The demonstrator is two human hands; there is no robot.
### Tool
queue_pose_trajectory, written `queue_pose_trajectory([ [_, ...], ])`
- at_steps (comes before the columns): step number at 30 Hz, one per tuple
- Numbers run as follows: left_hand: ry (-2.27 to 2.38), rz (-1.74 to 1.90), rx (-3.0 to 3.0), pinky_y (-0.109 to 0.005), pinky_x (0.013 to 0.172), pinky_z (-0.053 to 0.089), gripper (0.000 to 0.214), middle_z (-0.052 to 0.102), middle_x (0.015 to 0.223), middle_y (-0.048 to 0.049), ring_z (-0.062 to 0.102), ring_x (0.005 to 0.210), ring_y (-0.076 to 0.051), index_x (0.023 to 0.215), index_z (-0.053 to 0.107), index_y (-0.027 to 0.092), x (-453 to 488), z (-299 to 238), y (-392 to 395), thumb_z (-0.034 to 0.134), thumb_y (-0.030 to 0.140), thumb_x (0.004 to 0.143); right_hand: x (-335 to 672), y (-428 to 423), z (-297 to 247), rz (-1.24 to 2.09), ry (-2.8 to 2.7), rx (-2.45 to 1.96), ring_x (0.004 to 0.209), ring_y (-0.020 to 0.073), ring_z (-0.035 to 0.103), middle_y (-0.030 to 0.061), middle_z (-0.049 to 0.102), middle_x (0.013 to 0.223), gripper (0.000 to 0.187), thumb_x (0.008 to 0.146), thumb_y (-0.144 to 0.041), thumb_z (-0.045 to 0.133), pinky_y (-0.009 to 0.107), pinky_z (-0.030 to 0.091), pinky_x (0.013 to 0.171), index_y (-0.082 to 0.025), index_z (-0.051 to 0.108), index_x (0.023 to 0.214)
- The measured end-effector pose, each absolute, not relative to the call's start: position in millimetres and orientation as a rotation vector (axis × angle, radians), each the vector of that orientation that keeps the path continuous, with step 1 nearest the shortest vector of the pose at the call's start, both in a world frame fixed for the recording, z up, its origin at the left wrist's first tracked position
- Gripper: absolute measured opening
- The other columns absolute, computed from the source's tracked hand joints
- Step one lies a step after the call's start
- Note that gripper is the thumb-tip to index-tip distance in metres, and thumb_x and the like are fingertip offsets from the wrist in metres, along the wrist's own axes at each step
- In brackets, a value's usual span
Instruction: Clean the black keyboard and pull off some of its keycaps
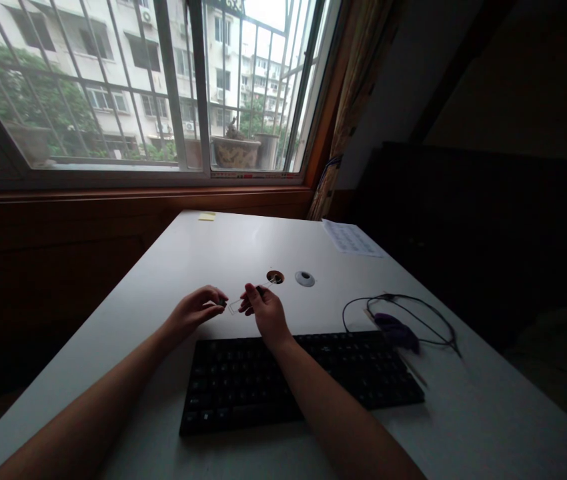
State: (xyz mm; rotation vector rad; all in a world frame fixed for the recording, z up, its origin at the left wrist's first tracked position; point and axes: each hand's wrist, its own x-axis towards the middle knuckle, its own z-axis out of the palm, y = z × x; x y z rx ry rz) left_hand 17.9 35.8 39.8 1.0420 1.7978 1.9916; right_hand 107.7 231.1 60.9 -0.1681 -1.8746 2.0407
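Observation:
My left hand is above the desk behind the keyboard, thumb and fingers pinched on a small black piece that looks like a keycap. Facing it, my right hand is closed round the dark handle of a wire keycap puller. The puller's thin bent wire sticks out toward my left hand, with a small gap to the black piece. Part of the handle is hidden by my fingers. Beneath my right wrist lies a black keyboard, partly covered by the forearm.
A round cable hole and its grey cover are just beyond my hands. To the right, a coiled black cable lies by a dark purple bundle. Printed paper and a yellow note rest at the white desk's far edge.

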Motion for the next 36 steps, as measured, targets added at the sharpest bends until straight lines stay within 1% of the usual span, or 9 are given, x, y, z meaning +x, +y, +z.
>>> queue_pose_trajectory([
  [3, 1.788, 2.008, 1.011, -0.034, 0.081, 0.059, 0.035, 0.073, 0.098, -0.0083, 0.068, 0.095, -0.022, 0.085, 0.067, 0.016, 16.6, 40.2, 36.3, 0.091, 0.040, 0.080, 108.4, 232.1, 61.3, 1.965, -1.887, -0.192, 0.061, 0.0179, 0.065, 0.0027, 0.067, 0.064, 0.054, 0.088, -0.074, 0.064, 0.031, 0.049, 0.061, -0.021, 0.068, 0.077],
  [5, 1.802, 2.003, 0.981, -0.035, 0.081, 0.058, 0.035, 0.073, 0.097, -0.0080, 0.068, 0.093, -0.022, 0.088, 0.068, 0.016, 15.8, 39.1, 37.0, 0.092, 0.040, 0.080, 108.9, 233.5, 61.8, 1.856, -1.907, -0.209, 0.064, 0.0181, 0.063, 0.0020, 0.066, 0.065, 0.051, 0.092, -0.070, 0.062, 0.032, 0.049, 0.066, -0.022, 0.068, 0.077],
  [8, 1.846, 1.983, 0.931, -0.037, 0.084, 0.058, 0.035, 0.074, 0.097, -0.0079, 0.069, 0.093, -0.022, 0.094, 0.071, 0.017, 16.3, 38.8, 37.2, 0.092, 0.039, 0.079, 109.1, 235.6, 62.0, 1.656, -1.914, -0.214, 0.075, 0.0194, 0.062, 0.0030, 0.066, 0.075, 0.047, 0.094, -0.065, 0.060, 0.034, 0.049, 0.075, -0.023, 0.067, 0.075],
  [10, 1.855, 1.966, 0.939, -0.038, 0.086, 0.058, 0.034, 0.074, 0.096, -0.0079, 0.069, 0.093, -0.022, 0.096, 0.073, 0.016, 17.5, 39.6, 37.1, 0.091, 0.040, 0.080, 108.7, 236.2, 61.3, 1.580, -1.902, -0.205, 0.080, 0.0200, 0.061, 0.0038, 0.066, 0.082, 0.044, 0.096, -0.062, 0.060, 0.034, 0.049, 0.078, -0.023, 0.066, 0.076],
  [17, 1.816, 1.987, 1.029, -0.038, 0.091, 0.056, 0.031, 0.071, 0.097, -0.0075, 0.067, 0.099, -0.023, 0.088, 0.072, 0.017, 17.8, 39.3, 39.7, 0.091, 0.040, 0.081, 106.9, 235.1, 58.9, 1.549, -1.921, -0.181, 0.076, 0.0187, 0.057, 0.0022, 0.063, 0.082, 0.041, 0.097, -0.059, 0.058, 0.033, 0.048, 0.077, -0.024, 0.062, 0.078],
  [25, 1.815, 1.968, 1.093, -0.034, 0.085, 0.055, 0.030, 0.069, 0.096, -0.0072, 0.066, 0.094, -0.021, 0.084, 0.069, 0.016, 18.0, 42.0, 38.9, 0.089, 0.038, 0.083, 108.5, 233.3, 61.7, 1.552, -1.950, -0.140, 0.080, 0.0194, 0.058, 0.0024, 0.062, 0.082, 0.037, 0.099, -0.053, 0.058, 0.033, 0.048, 0.080, -0.024, 0.063, 0.076],
  [29, 1.844, 1.943, 1.107, -0.031, 0.080, 0.054, 0.030, 0.067, 0.099, -0.0078, 0.064, 0.092, -0.021, 0.079, 0.067, 0.016, 17.6, 42.7, 37.4, 0.088, 0.037, 0.083, 109.5, 232.3, 63.9, 1.548, -1.965, -0.130, 0.077, 0.0188, 0.058, 0.0023, 0.061, 0.082, 0.038, 0.098, -0.053, 0.058, 0.032, 0.048, 0.075, -0.024, 0.064, 0.075],
  [32, 1.825, 1.943, 1.100, -0.030, 0.081, 0.052, 0.030, 0.066, 0.099, -0.0077, 0.063, 0.094, -0.021, 0.079, 0.066, 0.016, 15.4, 39.8, 37.1, 0.088, 0.036, 0.083, 110.0, 231.8, 64.8, 1.545, -1.980, -0.112, 0.075, 0.0183, 0.057, 0.0027, 0.061, 0.083, 0.037, 0.098, -0.051, 0.058, 0.031, 0.048, 0.072, -0.024, 0.065, 0.074],
  [36, 1.822, 1.944, 1.082, -0.030, 0.082, 0.052, 0.031, 0.066, 0.102, -0.0086, 0.063, 0.097, -0.022, 0.080, 0.066, 0.016, 13.0, 36.4, 37.3, 0.088, 0.037, 0.083, 110.2, 231.4, 63.8, 1.501, -2.006, -0.095, 0.078, 0.0187, 0.058, 0.0033, 0.059, 0.084, 0.037, 0.099, -0.048, 0.058, 0.032, 0.048, 0.074, -0.023, 0.066, 0.072],
])
